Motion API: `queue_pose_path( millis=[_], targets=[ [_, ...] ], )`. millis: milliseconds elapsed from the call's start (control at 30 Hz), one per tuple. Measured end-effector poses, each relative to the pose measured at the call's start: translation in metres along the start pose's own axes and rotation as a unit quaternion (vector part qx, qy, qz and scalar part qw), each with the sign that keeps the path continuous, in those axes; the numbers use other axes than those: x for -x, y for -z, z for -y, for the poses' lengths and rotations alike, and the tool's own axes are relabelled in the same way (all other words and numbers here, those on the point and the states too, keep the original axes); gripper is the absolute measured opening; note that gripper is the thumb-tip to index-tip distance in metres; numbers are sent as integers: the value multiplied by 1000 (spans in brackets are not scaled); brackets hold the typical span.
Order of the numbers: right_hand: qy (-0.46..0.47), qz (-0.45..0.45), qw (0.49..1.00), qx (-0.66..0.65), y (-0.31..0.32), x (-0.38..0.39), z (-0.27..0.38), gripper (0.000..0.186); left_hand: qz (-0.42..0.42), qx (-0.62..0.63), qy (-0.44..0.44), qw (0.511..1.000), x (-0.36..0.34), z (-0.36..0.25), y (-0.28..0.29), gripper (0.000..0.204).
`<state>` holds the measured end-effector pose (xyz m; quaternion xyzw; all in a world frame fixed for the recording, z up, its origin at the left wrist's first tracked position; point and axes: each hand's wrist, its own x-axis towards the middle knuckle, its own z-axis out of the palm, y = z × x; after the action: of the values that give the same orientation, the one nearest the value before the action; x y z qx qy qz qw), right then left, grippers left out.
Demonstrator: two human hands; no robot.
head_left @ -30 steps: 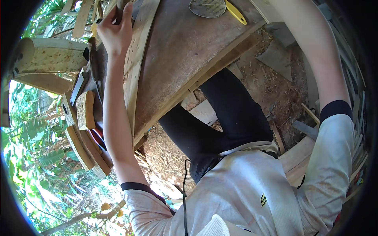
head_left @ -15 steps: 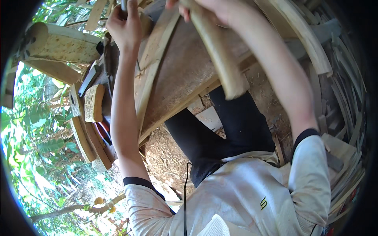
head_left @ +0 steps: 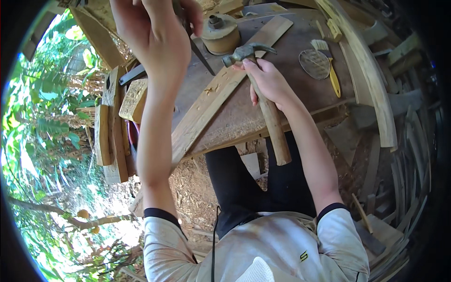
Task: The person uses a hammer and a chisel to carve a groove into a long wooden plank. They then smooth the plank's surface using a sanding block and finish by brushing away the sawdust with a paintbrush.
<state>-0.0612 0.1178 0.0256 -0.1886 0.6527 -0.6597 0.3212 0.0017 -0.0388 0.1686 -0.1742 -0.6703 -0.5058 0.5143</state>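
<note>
My right hand (head_left: 268, 81) is wrapped round the wooden handle of a claw hammer (head_left: 272, 122), close below its metal head. The handle's free end points back toward my lap. Raised at the upper left, my left hand (head_left: 157, 35) is closed on a long, dark, tapering metal tool (head_left: 202, 58). The tool's upper end is hidden by the hand and the picture's edge; its tip points down beside a long wooden board (head_left: 206, 101). This board lies slantwise across the worktable (head_left: 235, 124), with small cut marks and chips on its face. The hammer head is over the board.
Behind the hammer stands a round wooden block (head_left: 221, 40) with a bolt on top. A yellow-handled brush (head_left: 333, 75) and a round mesh disc (head_left: 314, 64) lie to the right. A curved timber (head_left: 371, 80) borders that side. Wood blocks (head_left: 134, 101) sit at the left edge.
The hammer, with its head out of view before, has come down nearer me in my right hand. My left hand has risen closer to the camera. The view has shifted, showing more tabletop.
</note>
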Motion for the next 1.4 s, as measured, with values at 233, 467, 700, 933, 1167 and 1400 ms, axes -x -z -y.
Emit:
queue_pose_path(
  millis=[233, 467, 700, 933, 1167, 1400],
  targets=[
    [7, -28, 1000, -7, -7, 2, -4, 43, 223, -36, -126, 966, 113, 6, 48, 36],
    [29, -14, 999, -7, -8, 2, -5, 40, 330, -3, -350, 877, 169, 18, 30, 24],
    [22, -39, 999, -5, -11, 5, -2, 37, 369, -92, -306, 873, 176, 5, 34, 18],
    [10, -41, 999, 16, -13, 4, -5, 37, 328, -15, -301, 895, 190, -7, 27, 27],
    [17, -43, 999, 20, -16, 0, -6, 37, 259, -39, -199, 944, 188, -7, 24, 48],
    [34, -43, 998, 32, -13, 1, -10, 37, 257, -52, -190, 946, 185, -10, 28, 44]
  ],
)
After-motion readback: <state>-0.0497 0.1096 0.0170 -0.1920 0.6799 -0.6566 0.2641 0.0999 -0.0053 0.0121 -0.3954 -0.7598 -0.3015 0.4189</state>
